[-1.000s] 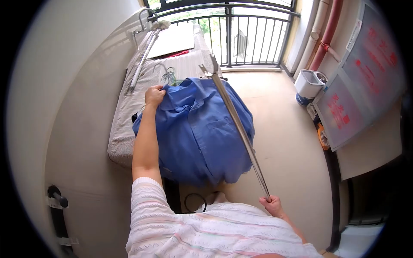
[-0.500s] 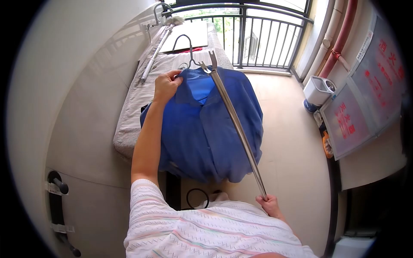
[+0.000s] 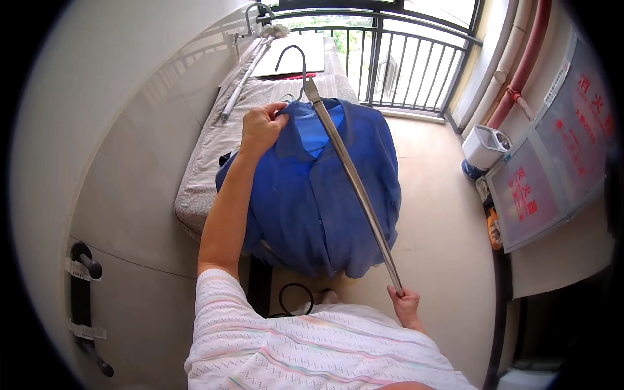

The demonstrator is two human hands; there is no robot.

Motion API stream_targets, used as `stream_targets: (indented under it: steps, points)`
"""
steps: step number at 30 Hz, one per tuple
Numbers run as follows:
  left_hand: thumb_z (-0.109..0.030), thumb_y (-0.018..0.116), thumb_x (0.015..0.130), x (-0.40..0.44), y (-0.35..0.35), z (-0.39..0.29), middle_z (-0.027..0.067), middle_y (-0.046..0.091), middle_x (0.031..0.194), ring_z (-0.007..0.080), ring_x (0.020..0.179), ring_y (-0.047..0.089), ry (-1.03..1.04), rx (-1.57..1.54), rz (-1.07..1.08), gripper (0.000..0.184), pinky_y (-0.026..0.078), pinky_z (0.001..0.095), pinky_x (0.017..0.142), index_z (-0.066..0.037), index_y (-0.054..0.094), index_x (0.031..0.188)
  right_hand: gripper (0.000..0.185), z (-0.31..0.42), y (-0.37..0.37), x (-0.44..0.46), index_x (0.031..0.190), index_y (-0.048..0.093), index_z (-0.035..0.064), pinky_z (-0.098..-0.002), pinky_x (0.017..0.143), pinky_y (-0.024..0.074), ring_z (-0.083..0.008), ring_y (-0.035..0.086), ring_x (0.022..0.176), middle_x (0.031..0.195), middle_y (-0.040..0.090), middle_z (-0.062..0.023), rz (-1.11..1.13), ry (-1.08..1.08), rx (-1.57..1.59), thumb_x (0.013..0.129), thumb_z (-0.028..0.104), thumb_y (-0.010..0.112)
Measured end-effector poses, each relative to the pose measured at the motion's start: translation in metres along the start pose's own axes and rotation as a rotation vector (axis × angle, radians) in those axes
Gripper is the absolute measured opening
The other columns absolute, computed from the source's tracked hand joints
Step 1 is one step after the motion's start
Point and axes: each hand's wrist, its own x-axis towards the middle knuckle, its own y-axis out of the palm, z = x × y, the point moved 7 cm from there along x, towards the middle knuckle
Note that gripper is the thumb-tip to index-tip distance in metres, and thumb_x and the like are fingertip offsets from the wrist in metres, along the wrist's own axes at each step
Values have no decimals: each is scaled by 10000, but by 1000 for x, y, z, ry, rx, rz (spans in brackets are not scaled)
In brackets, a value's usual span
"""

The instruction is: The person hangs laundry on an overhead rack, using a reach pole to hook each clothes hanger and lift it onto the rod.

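A blue long-sleeved shirt (image 3: 354, 140) hangs on a dark hanger (image 3: 304, 65), whose hook points up and curves to the left. With fingers closed, my left hand (image 3: 262, 130) grips the shirt's shoulder beside the collar, probably with the hanger arm underneath. My right hand (image 3: 405, 305) is wrapped round the lower end of a metal clothes pole (image 3: 356, 179). The pole slants up across the shirt front, and its forked tip is at the hanger's neck, seen nearly edge-on. Whether the fork touches the hanger is hard to tell.
A cloth-covered bench (image 3: 198, 188) stands to the left, bearing a white board (image 3: 296, 55) and another pole (image 3: 244, 84). Ahead is a balcony railing (image 3: 416, 68). A white bucket (image 3: 482, 146) and a fire-equipment cabinet (image 3: 552, 143) line the right wall.
The pole's fork has turned from showing two spread prongs to nearly edge-on, and its tip has come to the hanger's neck. My left hand keeps its grip on the shirt.
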Motion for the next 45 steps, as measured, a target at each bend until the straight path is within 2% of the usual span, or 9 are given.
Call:
stream_targets:
  steps: [10, 22, 26, 28, 31, 34, 37, 40, 45]
  points:
    - [-73, 615, 719, -15, 3, -77, -13, 534, 587, 29, 513, 443, 106, -66, 65, 239, 352, 188, 469, 3, 634, 945, 396, -5, 25, -23, 504, 419, 74, -233, 440, 262, -43, 320, 500, 508, 372, 67, 615, 401, 290, 769, 235, 665]
    - [-84, 628, 713, -28, 61, -255, -5, 550, 610, 33, 528, 454, 446, -353, 268, 224, 374, 193, 478, -12, 642, 924, 410, -26, -72, -68, 486, 407, 62, -241, 419, 232, -36, 285, 481, 479, 339, 68, 59, 233, 262, 784, 210, 649]
    - [-79, 605, 695, -53, 63, -342, 57, 553, 754, 197, 663, 532, 884, -71, -59, 232, 435, 288, 612, -29, 624, 920, 430, -7, -107, -71, 471, 395, 60, -245, 393, 249, -35, 318, 453, 463, 386, 42, -65, 246, 264, 783, 217, 646]
    - [-59, 597, 671, -92, 59, -366, 81, 549, 844, 270, 751, 532, 1165, 8, -424, 253, 440, 351, 668, -49, 614, 922, 429, 6, -125, -71, 466, 398, 65, -239, 394, 260, -37, 338, 447, 462, 403, 37, -154, 225, 301, 780, 215, 649]
    - [-56, 621, 633, -158, 87, -363, 101, 553, 863, 270, 773, 543, 1176, -320, -172, 272, 444, 372, 675, -65, 606, 905, 449, 7, -143, -65, 468, 396, 80, -229, 388, 248, -32, 310, 442, 456, 379, 52, -228, 152, 395, 768, 272, 670]
    - [-287, 670, 720, -221, 166, -338, 87, 590, 955, 244, 813, 579, 791, -351, 423, 355, 475, 327, 697, -67, 602, 991, 425, 15, -163, -57, 479, 434, 71, -226, 389, 280, -35, 353, 435, 462, 421, 40, -298, 118, 409, 762, 276, 675]
    - [-211, 678, 740, -281, 239, -335, 53, 603, 894, 135, 798, 590, 513, -661, 1097, 458, 473, 284, 688, -63, 503, 1137, 399, 42, -179, -47, 496, 469, 66, -219, 393, 302, -32, 370, 430, 462, 429, 42, -300, 85, 431, 764, 283, 670]
    - [-141, 622, 789, -292, 255, -348, 57, 584, 804, 128, 721, 573, 200, -932, 1080, 343, 459, 271, 662, -26, 455, 1066, 315, 71, -189, -39, 578, 509, 61, -207, 435, 328, -37, 404, 464, 520, 459, 40, -238, 21, 486, 783, 257, 647]
    - [-93, 562, 819, -263, 239, -404, 74, 565, 738, 158, 664, 564, 203, -1253, 1281, 210, 451, 286, 627, -21, 464, 990, 143, 72, -191, -54, 726, 548, 37, -208, 502, 360, -70, 466, 540, 636, 525, -2, 67, -2, 477, 780, 145, 623]
